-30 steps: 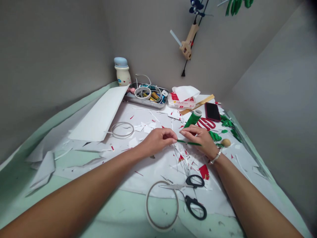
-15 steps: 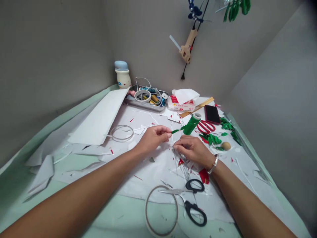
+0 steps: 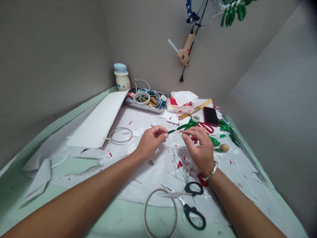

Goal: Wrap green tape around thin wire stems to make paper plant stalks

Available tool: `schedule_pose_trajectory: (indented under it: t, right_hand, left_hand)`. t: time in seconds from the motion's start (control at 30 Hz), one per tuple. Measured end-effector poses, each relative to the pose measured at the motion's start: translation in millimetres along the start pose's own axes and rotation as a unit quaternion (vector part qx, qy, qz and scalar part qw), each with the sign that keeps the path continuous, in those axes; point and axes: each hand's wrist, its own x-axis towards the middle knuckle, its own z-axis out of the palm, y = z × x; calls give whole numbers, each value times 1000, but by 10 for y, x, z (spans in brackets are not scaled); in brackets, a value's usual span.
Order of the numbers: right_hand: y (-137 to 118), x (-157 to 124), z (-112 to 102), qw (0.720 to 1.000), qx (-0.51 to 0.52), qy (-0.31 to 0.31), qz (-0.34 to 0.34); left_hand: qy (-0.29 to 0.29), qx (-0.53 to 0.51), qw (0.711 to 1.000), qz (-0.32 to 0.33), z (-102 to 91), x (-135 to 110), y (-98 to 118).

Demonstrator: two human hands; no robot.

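The left hand (image 3: 151, 142) pinches a thin green-wrapped stem (image 3: 177, 128) between thumb and fingertips, the stem running rightward out of the grip to a roll of green tape (image 3: 195, 119). The right hand (image 3: 199, 145) is half open just below the stem, close but not gripping it.

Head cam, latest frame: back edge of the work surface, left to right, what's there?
bottle → metal tray → tissue box → phone
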Motion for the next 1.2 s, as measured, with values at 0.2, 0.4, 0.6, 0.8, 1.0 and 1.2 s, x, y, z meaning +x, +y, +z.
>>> schedule_pose_trajectory:
  t: [0.2, 0.4, 0.6, 0.8, 1.0, 1.2]
  right_hand:
    - [-85, -66, 132, 959, 153, -162, 176]
    - [-97, -97, 161, 940, 192, -180, 216]
    - [-92, -107, 158, 943, 170, -136, 253]
    - [-104, -94, 151, 943, 152, -121, 269]
    - [-94, -98, 168, 947, 149, -100, 267]
    - [-72, -101, 185, 945, 156, -86, 274]
  left_hand:
    - [-46, 12, 999, 23, 86, -78, -14]
    - [-49, 59, 997, 30, 113, -120, -23]
    - [-48, 92, 993, 50, 113, -130, -20]
    - [-29, 97, 994, 32, 136, -148, -8]
    - [-20, 41, 999, 26, 129, -117, -72]
    - [-28, 42, 999, -14, 176, -167, -29]
